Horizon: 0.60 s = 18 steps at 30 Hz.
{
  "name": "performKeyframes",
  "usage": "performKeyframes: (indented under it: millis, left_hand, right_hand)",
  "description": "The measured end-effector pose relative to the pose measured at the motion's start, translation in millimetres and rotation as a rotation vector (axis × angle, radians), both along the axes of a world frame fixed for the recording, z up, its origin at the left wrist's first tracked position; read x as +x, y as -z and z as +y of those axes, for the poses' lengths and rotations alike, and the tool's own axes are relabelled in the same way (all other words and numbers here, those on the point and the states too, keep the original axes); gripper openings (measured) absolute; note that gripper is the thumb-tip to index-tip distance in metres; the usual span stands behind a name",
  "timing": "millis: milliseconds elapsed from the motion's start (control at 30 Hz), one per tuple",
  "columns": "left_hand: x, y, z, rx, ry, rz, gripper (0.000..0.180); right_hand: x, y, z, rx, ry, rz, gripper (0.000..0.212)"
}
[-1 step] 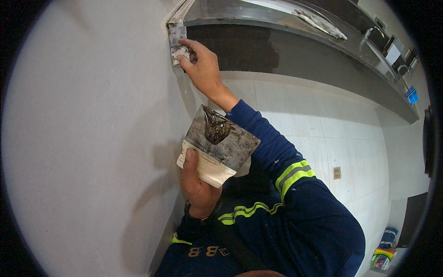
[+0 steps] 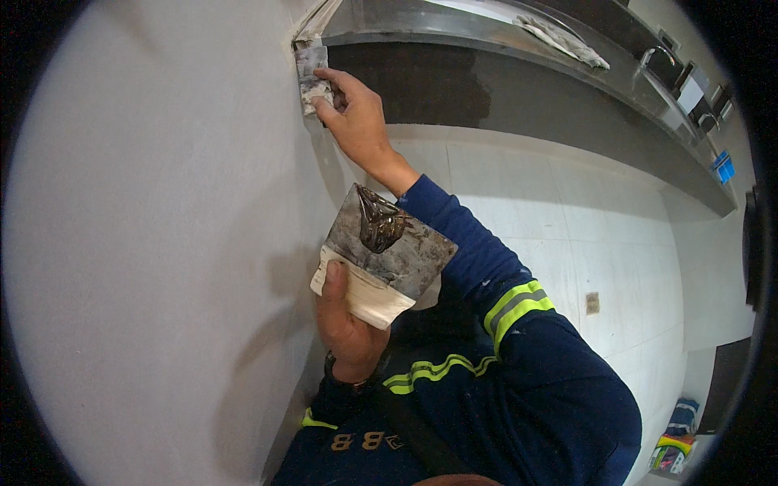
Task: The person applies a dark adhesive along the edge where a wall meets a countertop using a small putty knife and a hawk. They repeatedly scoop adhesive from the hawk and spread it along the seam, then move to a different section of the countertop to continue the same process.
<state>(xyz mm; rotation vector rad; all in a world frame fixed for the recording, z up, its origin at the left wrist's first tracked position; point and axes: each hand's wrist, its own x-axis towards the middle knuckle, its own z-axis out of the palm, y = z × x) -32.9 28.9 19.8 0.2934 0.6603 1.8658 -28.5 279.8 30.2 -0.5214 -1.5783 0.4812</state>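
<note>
My left hand [image 2: 350, 328] grips a wide putty knife [image 2: 421, 257] by its cream-coloured handle edge, thumb on top. Its grey, stained metal blade faces up and carries a lump of dark brown glossy paste [image 2: 381, 223]. Farther off, my right hand [image 2: 356, 117] pinches a small flat scraper [image 2: 311, 61], grey above and pale, smeared below. That scraper lies in the corner where the white wall [image 2: 162, 243] meets the end of the dark counter front [image 2: 405, 81]. My right fingertips partly hide it.
Above the counter front runs a glossy stone countertop [image 2: 454, 24] with a crumpled cloth [image 2: 563, 42] and a tap [image 2: 656, 55]. Pale floor tiles [image 2: 527, 194] with a small square drain cover [image 2: 592, 303] lie below. Coloured packages [image 2: 673, 452] stand at the lower right.
</note>
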Motion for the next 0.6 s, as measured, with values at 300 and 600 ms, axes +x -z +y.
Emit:
performKeyframes:
  millis: [300, 600]
  left_hand:
    - [-1.9, -0.2, -9.7, 0.018, -0.058, 0.328, 0.07]
    - [-0.8, 13.4, -10.9, 0.056, -0.094, 0.499, 0.069]
  right_hand:
    - [-1.4, 3.2, 5.5, 0.026, 0.04, -0.047, 0.032]
    - [-3.8, 6.4, 17.6, 0.108, 0.063, -0.037, 0.029]
